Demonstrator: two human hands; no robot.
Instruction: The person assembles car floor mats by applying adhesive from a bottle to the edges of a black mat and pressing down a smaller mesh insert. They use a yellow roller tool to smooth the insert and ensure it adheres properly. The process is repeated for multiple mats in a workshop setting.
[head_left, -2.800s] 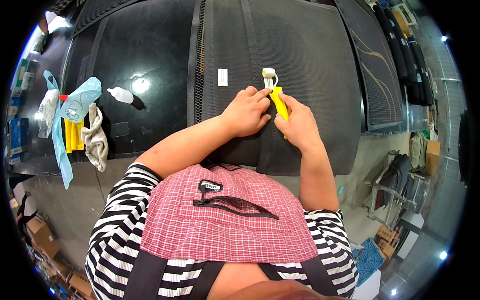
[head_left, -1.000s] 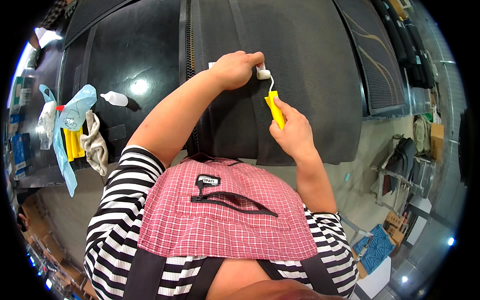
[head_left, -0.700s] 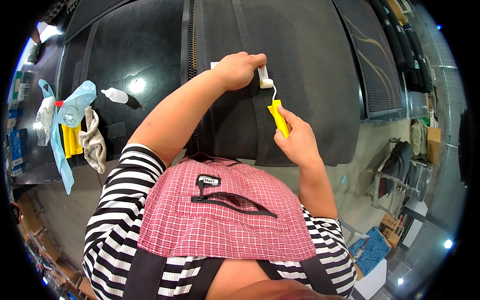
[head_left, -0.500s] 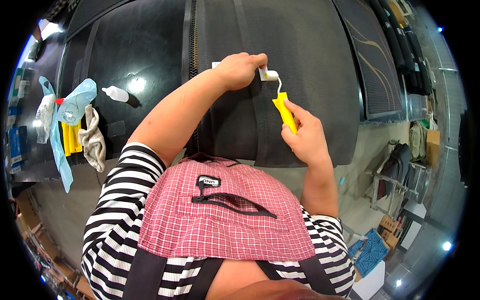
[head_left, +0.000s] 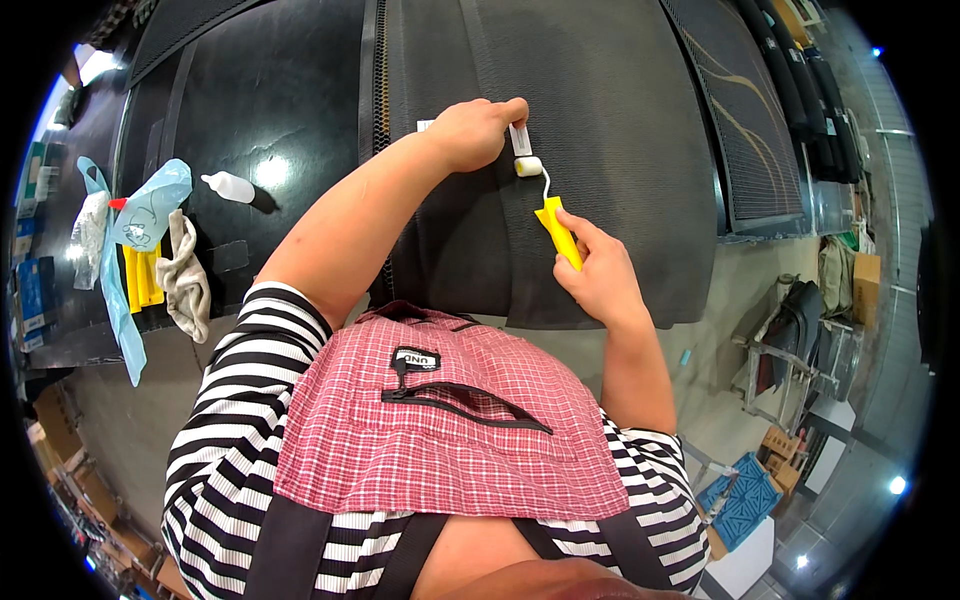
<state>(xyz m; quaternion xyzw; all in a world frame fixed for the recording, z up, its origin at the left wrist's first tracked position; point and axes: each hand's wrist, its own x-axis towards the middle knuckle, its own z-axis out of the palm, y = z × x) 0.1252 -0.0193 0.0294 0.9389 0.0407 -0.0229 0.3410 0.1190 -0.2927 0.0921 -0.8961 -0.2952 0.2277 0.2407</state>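
A small hand roller has a yellow handle (head_left: 558,234), a bent metal rod and a white roller head (head_left: 528,166). My right hand (head_left: 600,272) is closed round its handle. The roller head sits at the near end of a narrow white strip (head_left: 520,140) on a large dark ribbed mat (head_left: 610,110). At the strip's far end, my left hand (head_left: 478,135) has its fingers bent and pinched together. Its palm side is hidden. Just left of that hand, a bit of white (head_left: 424,125) shows on the mat.
On the black table (head_left: 285,90) to the left stand a white squeeze bottle (head_left: 230,187), a blue plastic bag (head_left: 155,205), a yellow item (head_left: 142,275) and a crumpled beige glove (head_left: 184,285). A patterned dark mat (head_left: 745,130) lies at right, beside several dark rolls (head_left: 800,85).
The roller head has moved toward me and slightly left, and more of the white strip shows. My right hand has shifted a little left with it. My left hand has barely moved.
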